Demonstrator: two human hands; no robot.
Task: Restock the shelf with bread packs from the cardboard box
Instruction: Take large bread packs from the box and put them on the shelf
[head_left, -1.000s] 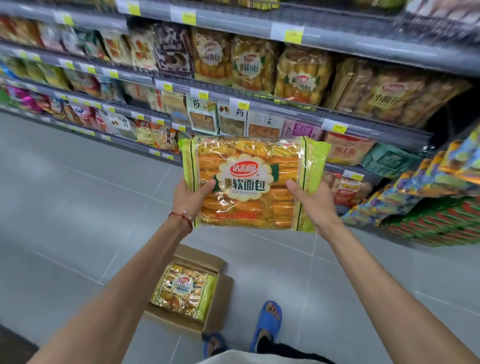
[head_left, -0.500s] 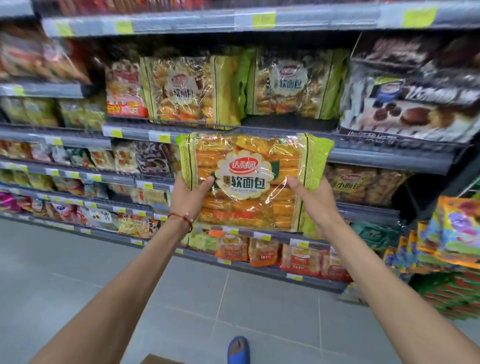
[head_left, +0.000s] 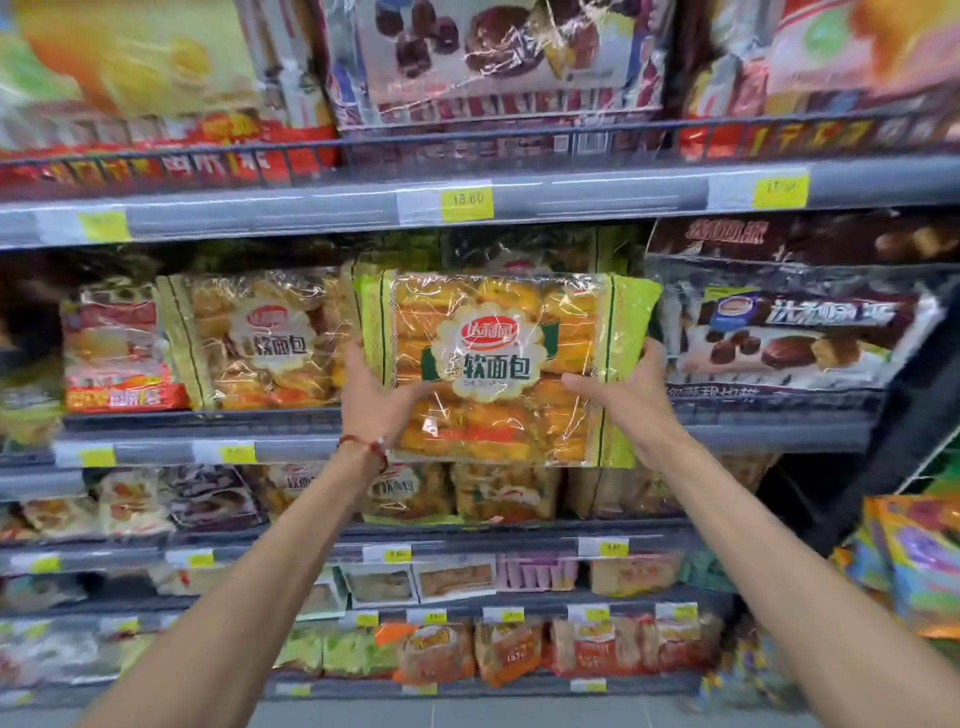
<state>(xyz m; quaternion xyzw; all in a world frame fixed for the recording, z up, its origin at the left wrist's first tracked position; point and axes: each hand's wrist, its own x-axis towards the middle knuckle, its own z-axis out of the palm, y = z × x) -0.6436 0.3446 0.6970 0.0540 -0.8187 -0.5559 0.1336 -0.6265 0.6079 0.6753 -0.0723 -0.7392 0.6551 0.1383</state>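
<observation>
I hold a bread pack (head_left: 498, 364), clear wrap with green ends and golden rolls inside, upright in front of the middle shelf (head_left: 291, 447). My left hand (head_left: 371, 395), with a red string at the wrist, grips its lower left edge. My right hand (head_left: 631, 389) grips its lower right edge. Behind and to the left, another pack of the same bread (head_left: 260, 338) stands on that shelf. The cardboard box is out of view.
Dark chocolate cake packs (head_left: 789, 332) fill the shelf to the right, and a red-labelled pack (head_left: 119, 348) stands at the left. A shelf rail with yellow price tags (head_left: 467, 200) runs just above. Lower shelves hold more bread packs (head_left: 498, 493). A colourful snack display (head_left: 914, 566) juts out at right.
Both hands have lifted the bread pack up from over the floor box to the level of the middle shelf and closer to it. The view has risen, and the box has left the frame.
</observation>
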